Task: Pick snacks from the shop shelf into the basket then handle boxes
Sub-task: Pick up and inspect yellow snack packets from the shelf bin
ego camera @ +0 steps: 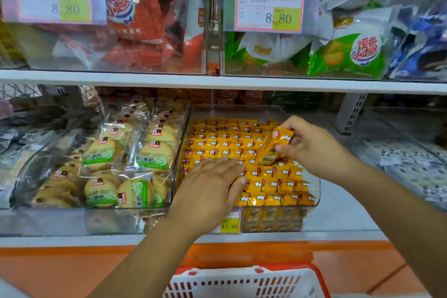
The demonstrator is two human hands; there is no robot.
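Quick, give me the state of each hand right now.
Left hand: open, fingers straight, flat on the snack pile in the clear bin.
Right hand: closed, pinching the lifted packets above the pile.

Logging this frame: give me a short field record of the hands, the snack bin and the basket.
left hand: flat on the yellow packets in the clear bin, fingers straight
right hand: pinches a raised packet above the rows
basket: white, red rim, below the shelf edge
biscuit packs: in the bin left of the yellow packets
price tag: 15.80, on the clear bin's front
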